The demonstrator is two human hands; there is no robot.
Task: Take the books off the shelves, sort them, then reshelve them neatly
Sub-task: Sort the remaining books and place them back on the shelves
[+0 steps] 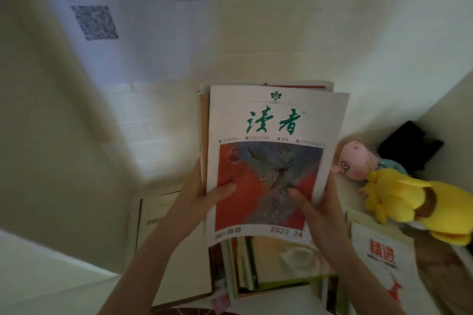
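Centre of the frame, and there it was: a bundle of thin paperbound magazines [276, 161], the front one white-covered with green brush lettering and a red-and-blue painting, held up on edge before the pale wall [281, 33]. The left hand [202, 194] clamped the bundle's lower left edge, thumb flat across the red of the cover, fingers hidden behind. The right hand [322, 202] matched it on the lower right edge, thumb on the cover, the rest wrapped out of sight round the back. Both forearms rose from the bottom of the frame.

By the look of it, this lot would be light but floppy: soft covers, no boards, the front copy's upper right corner standing a little off those behind. Such covers probably slide on each other, so a pinch at one corner would likely let them fan out. A two-sided grip low down, squeezing the whole thickness, looked the safe hold.

Below the hands, lower centre, lay a loose pile of green-edged books [276, 263]. At lower right sat a white book with red characters [384, 256], and above it a yellow plush toy [414, 202] beside a pink one [355, 161].
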